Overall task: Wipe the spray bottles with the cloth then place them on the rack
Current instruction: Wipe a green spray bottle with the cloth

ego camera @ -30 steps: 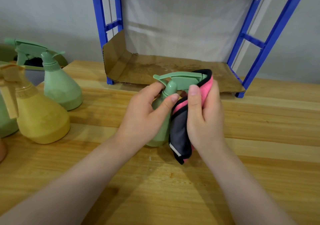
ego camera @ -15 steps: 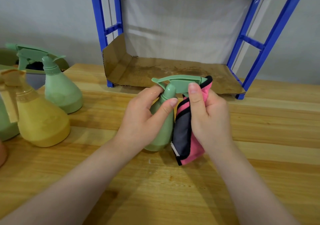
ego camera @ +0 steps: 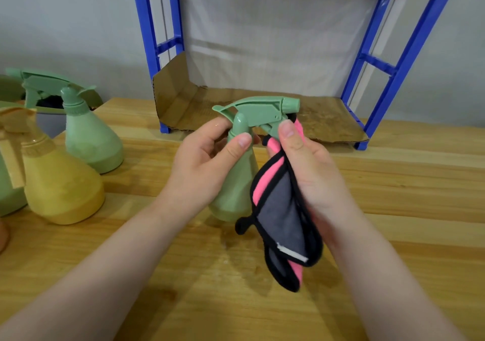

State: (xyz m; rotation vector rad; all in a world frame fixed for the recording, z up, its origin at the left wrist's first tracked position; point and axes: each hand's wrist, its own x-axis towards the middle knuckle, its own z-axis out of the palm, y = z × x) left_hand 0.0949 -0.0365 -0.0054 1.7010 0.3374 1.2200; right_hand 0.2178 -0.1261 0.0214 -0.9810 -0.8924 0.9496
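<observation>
The green bottle (ego camera: 236, 183) is gripped by the left hand (ego camera: 204, 164) and wiped with the cloth (ego camera: 283, 217) held in the right hand (ego camera: 309, 172), while the rack (ego camera: 393, 70) behind the hands holds no bottle yet.

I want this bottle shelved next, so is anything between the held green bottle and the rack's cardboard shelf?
Nothing visible. The green bottle in the left hand faces the bare cardboard shelf straight behind it; the other bottles stand off left.
</observation>
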